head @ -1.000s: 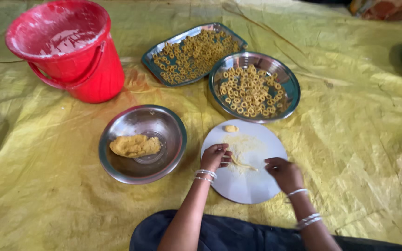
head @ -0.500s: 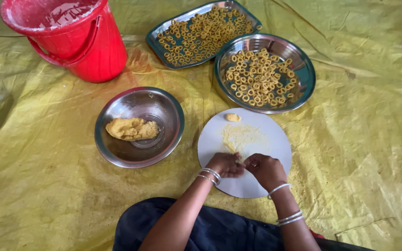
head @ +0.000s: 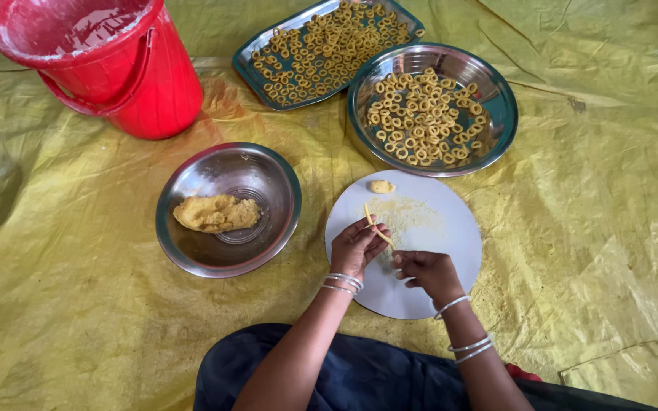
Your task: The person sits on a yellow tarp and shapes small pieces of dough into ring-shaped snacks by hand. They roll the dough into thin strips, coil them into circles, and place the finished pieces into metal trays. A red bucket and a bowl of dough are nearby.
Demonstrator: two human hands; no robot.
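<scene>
both hands pinch a thin dough strip (head: 377, 230) over the white board (head: 451, 236): left hand (head: 356, 247), right hand (head: 429, 272), dough bowl (head: 276, 183) beside the board's left edge

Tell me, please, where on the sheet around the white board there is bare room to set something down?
Bare yellow sheet lies right of the white board, and more left of the dough bowl, below the red bucket. It is crowded above the board, where the round dish and tray sit close.
</scene>
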